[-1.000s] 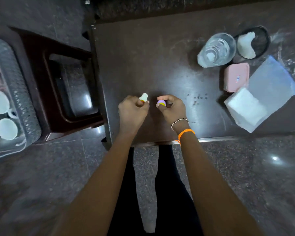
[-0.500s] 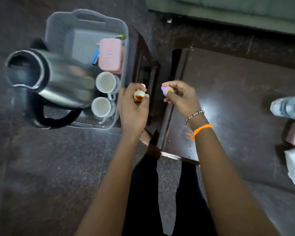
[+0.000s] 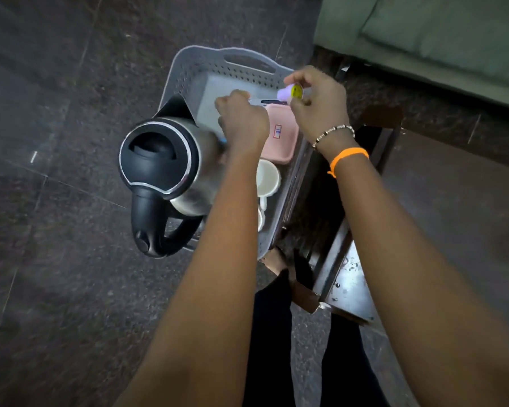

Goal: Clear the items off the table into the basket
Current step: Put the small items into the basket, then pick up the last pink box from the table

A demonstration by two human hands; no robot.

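Both hands had moved from the tabletop to over the basket. Right hand pinched a purple-yellow cap; left hand was curled, contents hidden. Next: release inside.

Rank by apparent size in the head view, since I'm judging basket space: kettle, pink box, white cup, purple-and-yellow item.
1. kettle, though nearer the camera
2. pink box, partly hidden
3. white cup
4. purple-and-yellow item pinched by the right hand

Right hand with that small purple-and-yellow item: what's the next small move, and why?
Probably lower it slightly and let go. The right hand pinches the small purple-and-yellow item already over the grey basket, above the pink box, so releasing should drop it inside.
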